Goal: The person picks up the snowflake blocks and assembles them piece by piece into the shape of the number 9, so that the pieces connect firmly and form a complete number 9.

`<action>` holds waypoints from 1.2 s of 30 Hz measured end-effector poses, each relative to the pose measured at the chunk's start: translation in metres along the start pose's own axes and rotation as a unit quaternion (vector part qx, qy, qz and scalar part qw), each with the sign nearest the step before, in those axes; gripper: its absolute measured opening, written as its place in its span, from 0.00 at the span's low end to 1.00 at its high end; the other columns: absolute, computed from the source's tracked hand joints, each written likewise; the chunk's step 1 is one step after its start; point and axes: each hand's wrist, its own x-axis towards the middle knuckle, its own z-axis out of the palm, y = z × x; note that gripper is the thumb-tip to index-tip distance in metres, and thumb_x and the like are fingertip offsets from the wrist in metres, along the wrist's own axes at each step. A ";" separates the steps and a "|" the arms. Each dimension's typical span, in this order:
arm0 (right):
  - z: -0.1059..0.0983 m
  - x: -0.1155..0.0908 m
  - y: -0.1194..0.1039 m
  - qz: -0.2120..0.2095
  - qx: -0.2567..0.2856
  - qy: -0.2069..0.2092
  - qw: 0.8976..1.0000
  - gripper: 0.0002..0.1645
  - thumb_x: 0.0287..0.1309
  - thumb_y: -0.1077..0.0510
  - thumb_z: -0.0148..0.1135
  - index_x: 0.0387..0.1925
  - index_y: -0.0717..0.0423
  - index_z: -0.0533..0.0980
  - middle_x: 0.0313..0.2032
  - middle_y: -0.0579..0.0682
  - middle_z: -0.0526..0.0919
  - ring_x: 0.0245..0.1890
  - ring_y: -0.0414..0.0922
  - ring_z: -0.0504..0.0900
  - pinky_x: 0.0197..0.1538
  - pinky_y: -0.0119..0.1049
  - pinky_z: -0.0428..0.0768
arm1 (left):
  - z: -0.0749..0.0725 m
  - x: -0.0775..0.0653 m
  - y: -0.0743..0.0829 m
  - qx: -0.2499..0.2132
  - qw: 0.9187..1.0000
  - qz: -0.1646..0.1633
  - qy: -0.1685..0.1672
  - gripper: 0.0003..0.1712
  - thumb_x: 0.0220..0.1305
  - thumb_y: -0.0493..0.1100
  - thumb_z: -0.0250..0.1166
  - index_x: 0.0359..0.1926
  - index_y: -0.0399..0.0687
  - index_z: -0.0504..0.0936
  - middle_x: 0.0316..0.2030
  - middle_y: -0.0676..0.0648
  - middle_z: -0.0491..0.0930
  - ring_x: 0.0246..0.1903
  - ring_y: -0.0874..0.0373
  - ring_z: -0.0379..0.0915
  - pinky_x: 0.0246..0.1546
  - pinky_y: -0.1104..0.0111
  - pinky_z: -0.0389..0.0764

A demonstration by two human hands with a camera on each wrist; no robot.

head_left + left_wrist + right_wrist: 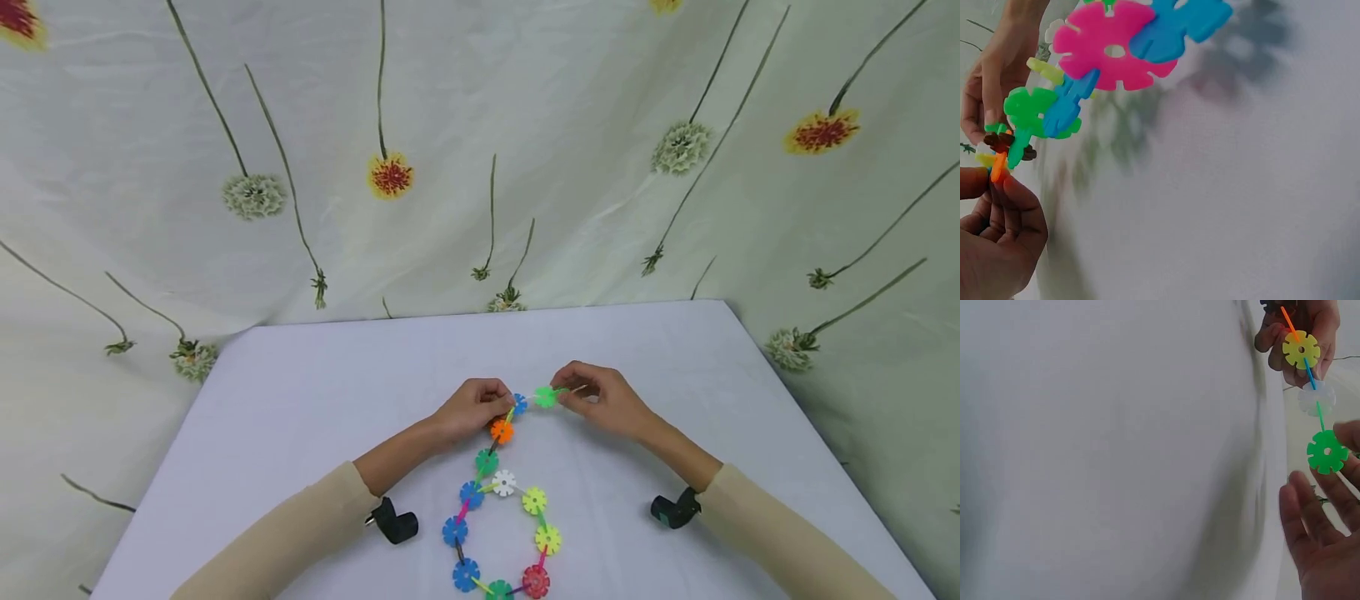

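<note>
A chain of notched plastic flower discs (454,531), linked edge to edge in many colours, runs up the white table from a closed loop. My left hand (480,404) pinches the upper part of the chain beside a blue disc (521,405), just above an orange disc (502,431). At the far end, my right hand (607,400) pinches the edge of a bright green disc (546,397) between thumb and finger. Its other fingers are spread in the right wrist view. A translucent disc (1317,399) links the green disc to a yellow one (1301,350) near the left hand.
The loop includes a white disc (504,482), yellow discs (535,500) and a red disc (536,582); its lower end runs out of frame. A white cloth covers the table (337,375). Behind hangs a flower-printed curtain (450,100). Black wrist cameras (395,523) sit below both forearms.
</note>
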 end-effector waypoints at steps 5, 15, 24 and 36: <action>-0.003 0.019 -0.019 0.000 0.002 -0.106 0.994 0.20 0.77 0.51 0.64 0.61 0.57 0.81 0.57 0.53 0.88 0.57 0.49 0.86 0.61 0.46 0.84 | -0.001 -0.002 0.004 -0.013 0.999 0.014 -0.033 0.15 0.82 0.46 0.60 0.49 0.37 0.82 0.30 0.53 0.77 0.30 0.61 0.71 0.35 0.72 0.77; -0.008 0.026 -0.016 0.031 0.069 -0.221 0.972 0.12 0.72 0.57 0.69 0.51 0.57 0.87 0.47 0.54 0.91 0.47 0.46 0.87 0.52 0.33 0.85 | -0.001 -0.022 -0.007 -0.056 0.997 0.003 -0.061 0.15 0.81 0.44 0.61 0.53 0.33 0.81 0.37 0.51 0.84 0.36 0.60 0.81 0.44 0.70 0.89; -0.017 0.017 -0.008 0.093 0.068 -0.112 0.987 0.12 0.73 0.53 0.67 0.50 0.56 0.86 0.42 0.56 0.88 0.41 0.51 0.85 0.48 0.35 0.85 | -0.014 -0.064 -0.009 0.038 0.988 -0.022 -0.149 0.12 0.81 0.45 0.61 0.50 0.39 0.81 0.35 0.49 0.83 0.34 0.59 0.81 0.42 0.72 0.86; -0.023 0.012 0.003 0.130 0.074 -0.040 0.988 0.15 0.75 0.50 0.66 0.50 0.57 0.84 0.43 0.57 0.87 0.43 0.55 0.83 0.47 0.38 0.84 | -0.021 -0.076 -0.008 0.018 0.976 -0.052 -0.211 0.13 0.74 0.42 0.69 0.51 0.39 0.80 0.35 0.48 0.86 0.32 0.60 0.85 0.41 0.71 0.89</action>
